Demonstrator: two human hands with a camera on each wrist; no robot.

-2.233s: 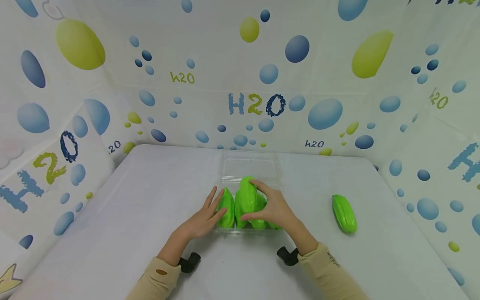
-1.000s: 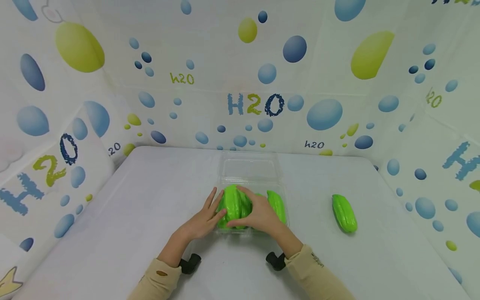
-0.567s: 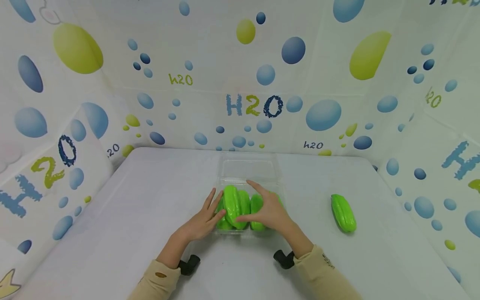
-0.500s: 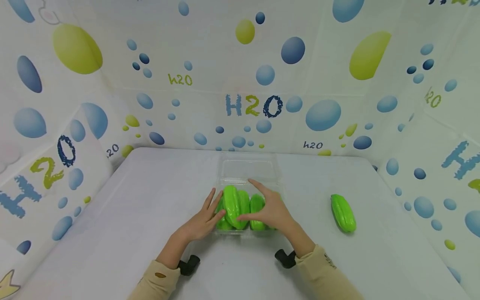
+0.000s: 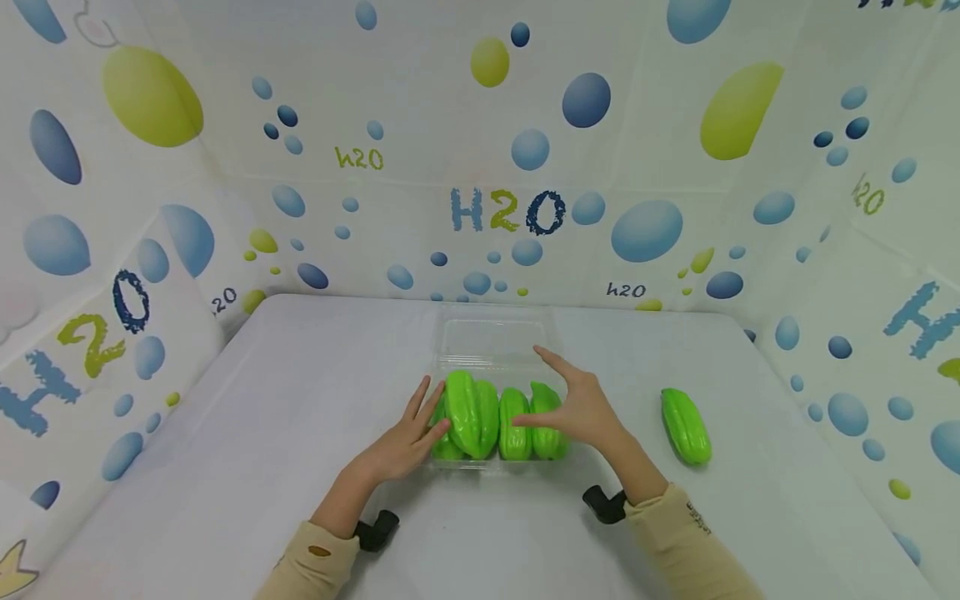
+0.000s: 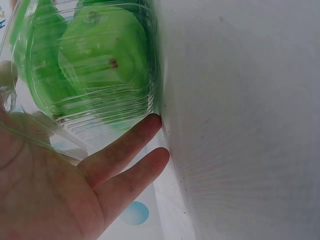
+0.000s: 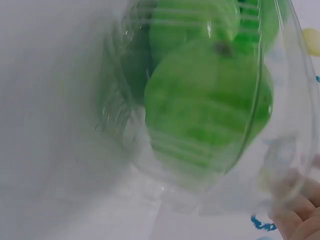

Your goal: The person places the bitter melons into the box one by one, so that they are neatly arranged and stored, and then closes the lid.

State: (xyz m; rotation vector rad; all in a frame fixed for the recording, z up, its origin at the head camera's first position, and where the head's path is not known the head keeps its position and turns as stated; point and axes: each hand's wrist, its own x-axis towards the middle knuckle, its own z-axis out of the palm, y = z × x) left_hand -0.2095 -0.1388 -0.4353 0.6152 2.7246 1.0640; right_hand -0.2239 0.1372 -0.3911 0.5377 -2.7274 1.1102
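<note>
Several bright green, long, ribbed vegetables, one of them a top piece [image 5: 463, 414] lying tilted over others at the left, fill a clear plastic clamshell box [image 5: 468, 466]. Its lid [image 5: 495, 337] is folded back behind. My left hand [image 5: 401, 442] rests with extended fingers against the box's left side; the left wrist view shows its fingers [image 6: 127, 150] beside the clear wall. Over the right end of the box hovers my right hand [image 5: 588, 408], thumb and fingers spread wide with nothing gripped. In the right wrist view a green vegetable [image 7: 205, 105] shows blurred through the plastic.
One more green vegetable [image 5: 686, 427] lies alone on the white table [image 5: 322, 358], right of the box. Black wrist cameras are strapped under both wrists. A patterned cloth wall [image 5: 420, 217] encloses the back and sides of the table.
My right hand carried a green vegetable leftward within the box, let it go on top of the left ones, then drew back to the right. The left hand has stayed in place.
</note>
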